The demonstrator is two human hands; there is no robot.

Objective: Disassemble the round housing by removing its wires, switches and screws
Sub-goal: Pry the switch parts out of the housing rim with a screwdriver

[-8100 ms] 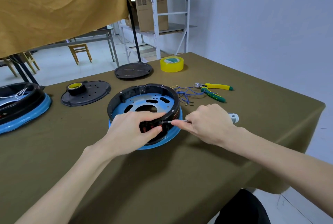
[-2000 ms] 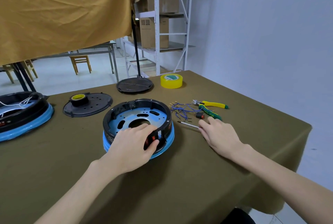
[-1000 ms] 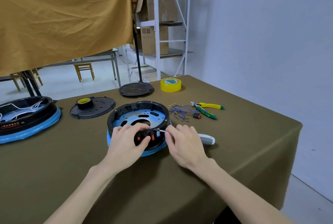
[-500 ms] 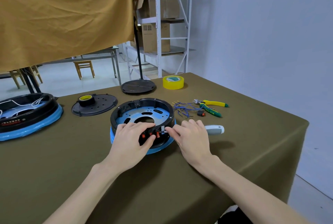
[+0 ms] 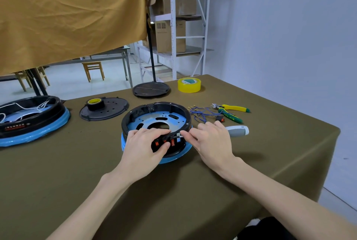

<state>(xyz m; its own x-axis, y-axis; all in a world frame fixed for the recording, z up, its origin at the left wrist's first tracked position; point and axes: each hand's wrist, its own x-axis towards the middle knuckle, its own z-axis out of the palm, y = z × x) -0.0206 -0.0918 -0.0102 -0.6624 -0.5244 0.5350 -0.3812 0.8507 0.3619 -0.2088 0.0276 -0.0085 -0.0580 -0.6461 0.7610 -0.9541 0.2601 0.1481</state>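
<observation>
Round housing [image 5: 185, 118], black plastic: left hand [image 5: 144, 148] clasps rim; right hand [image 5: 211, 141] pinches screwdriver [image 5: 236, 131].

Workshop interior: olive-clothed table [image 5: 270, 162] w/ pale grey-blue wall [image 5: 280, 37] at right. Ochre cloth [image 5: 67, 14] hangs upper left. Behind, white metal shelving [image 5: 173, 27] w/ cardboard boxes [image 5: 170, 36]; wooden stools [image 5: 93, 70] on light floor [image 5: 73, 83]. Even, soft light.

Just beyond the right fingers [image 5: 201, 130] lie loose wires [image 5: 201, 113], a small switch [image 5: 219, 118] and pliers [image 5: 230, 113], crowding that side. Left of the left fingers [image 5: 148, 133], bare cloth [image 5: 81, 149] runs to the second housing [image 5: 34, 120]. Toward the wrists the cloth is open.
</observation>
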